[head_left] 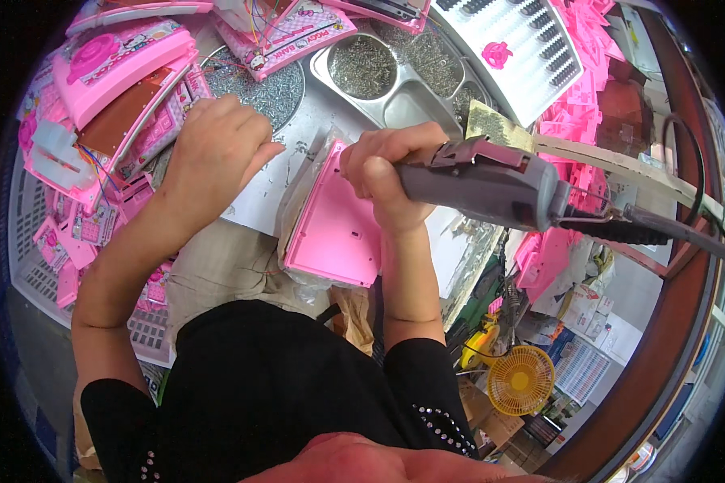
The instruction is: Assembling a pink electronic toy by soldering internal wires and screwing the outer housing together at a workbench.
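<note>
My right hand (395, 173) is wrapped around a grey electric screwdriver (483, 185), which lies level above the bench with its cable end to the right. Below that hand, a pink plastic panel (334, 229) with small holes rests on a clear bag at the bench's near edge. My left hand (221, 145) hovers by a round dish of small screws (282, 92). Its fingers curl under and the thumb points right; what they may hold is hidden.
A steel tray (407, 105) with several compartments holds more screws. Pink toy keyboards (113, 72) are piled at left, over a grey plastic basket (24, 233). A white rack of black pegs (515, 52) and pink parts (576, 121) stand at far right. A yellow fan (521, 380) sits lower right.
</note>
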Available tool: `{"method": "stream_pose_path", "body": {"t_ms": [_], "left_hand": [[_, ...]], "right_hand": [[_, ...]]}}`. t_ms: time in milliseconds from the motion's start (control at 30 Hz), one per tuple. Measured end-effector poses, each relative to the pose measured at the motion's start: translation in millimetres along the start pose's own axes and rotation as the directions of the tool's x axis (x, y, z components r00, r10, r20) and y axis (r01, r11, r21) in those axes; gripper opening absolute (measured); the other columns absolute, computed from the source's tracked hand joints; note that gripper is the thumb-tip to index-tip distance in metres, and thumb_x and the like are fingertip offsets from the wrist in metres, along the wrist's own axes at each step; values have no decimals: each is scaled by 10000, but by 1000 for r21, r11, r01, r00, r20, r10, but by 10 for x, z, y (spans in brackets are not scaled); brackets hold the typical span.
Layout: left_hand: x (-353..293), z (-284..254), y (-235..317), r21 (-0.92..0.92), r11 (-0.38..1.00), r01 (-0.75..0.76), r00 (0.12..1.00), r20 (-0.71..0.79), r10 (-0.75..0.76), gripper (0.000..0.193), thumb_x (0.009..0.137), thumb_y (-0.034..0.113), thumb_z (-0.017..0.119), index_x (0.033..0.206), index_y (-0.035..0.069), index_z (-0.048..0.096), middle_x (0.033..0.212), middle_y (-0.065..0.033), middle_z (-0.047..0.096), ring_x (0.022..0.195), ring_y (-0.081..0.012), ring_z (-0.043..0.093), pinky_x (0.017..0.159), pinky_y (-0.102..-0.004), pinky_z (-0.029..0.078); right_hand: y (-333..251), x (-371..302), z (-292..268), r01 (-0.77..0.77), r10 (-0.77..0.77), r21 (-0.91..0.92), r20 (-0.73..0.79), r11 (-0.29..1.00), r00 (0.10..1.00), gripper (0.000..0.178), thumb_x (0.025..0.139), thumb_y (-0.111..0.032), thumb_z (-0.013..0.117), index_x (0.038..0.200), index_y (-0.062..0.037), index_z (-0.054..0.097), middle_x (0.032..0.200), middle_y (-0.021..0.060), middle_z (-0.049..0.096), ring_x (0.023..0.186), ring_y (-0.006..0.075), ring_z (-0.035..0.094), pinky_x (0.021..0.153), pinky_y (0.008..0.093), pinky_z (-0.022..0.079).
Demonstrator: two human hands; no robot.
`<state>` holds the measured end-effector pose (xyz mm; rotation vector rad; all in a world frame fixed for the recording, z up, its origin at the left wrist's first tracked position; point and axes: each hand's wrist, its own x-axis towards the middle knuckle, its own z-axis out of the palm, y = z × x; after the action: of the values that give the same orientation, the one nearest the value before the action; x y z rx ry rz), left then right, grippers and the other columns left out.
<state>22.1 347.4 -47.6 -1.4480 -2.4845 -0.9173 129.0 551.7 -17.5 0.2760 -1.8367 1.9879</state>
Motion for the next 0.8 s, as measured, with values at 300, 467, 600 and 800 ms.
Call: {"method": "stream_pose_path", "body": {"t_ms": [300, 467, 600, 800], "left_hand": [[-135, 26, 246, -617, 779, 117, 993, 58, -103, 153, 811, -1, 773, 922, 21, 669, 806, -101, 633, 697, -256, 605, 613, -369, 469], [-319, 268, 535, -553, 825, -112, 985, -174, 17, 340, 812, 0, 789, 1133, 5, 679, 940, -118, 727, 775, -270, 707, 676, -374, 566], [-378, 231, 605, -545, 820, -174, 976, -206, 70, 461, 827, -10, 789, 1261, -23, 634, 1018, -132, 743, 799, -273, 732, 682, -358, 597], [-399, 234, 595, -553, 801, -228, 963, -250, 101, 485, 804, -10, 801, 1256, -30, 625, 971, -127, 731, 774, -274, 723, 664, -361, 589]], "right_hand": [[-102, 32, -78, 38, -37, 100, -16, 994, 999, 303, 935, -115, 730, 1124, -33, 507, 674, 71, 569, 529, 154, 513, 540, 344, 470], [-510, 6, 138, 94, -79, 398, -53, 913, 995, 311, 940, -169, 747, 1102, -63, 503, 656, 59, 558, 544, 172, 522, 564, 359, 492], [-582, -93, 250, 27, -19, 386, -25, 922, 1000, 293, 916, -173, 774, 1052, -66, 537, 621, 56, 552, 532, 179, 534, 559, 365, 501], [-608, -168, 311, -8, 24, 386, -35, 922, 999, 285, 906, -171, 783, 1035, -67, 550, 621, 52, 558, 545, 188, 551, 590, 376, 514]]}}
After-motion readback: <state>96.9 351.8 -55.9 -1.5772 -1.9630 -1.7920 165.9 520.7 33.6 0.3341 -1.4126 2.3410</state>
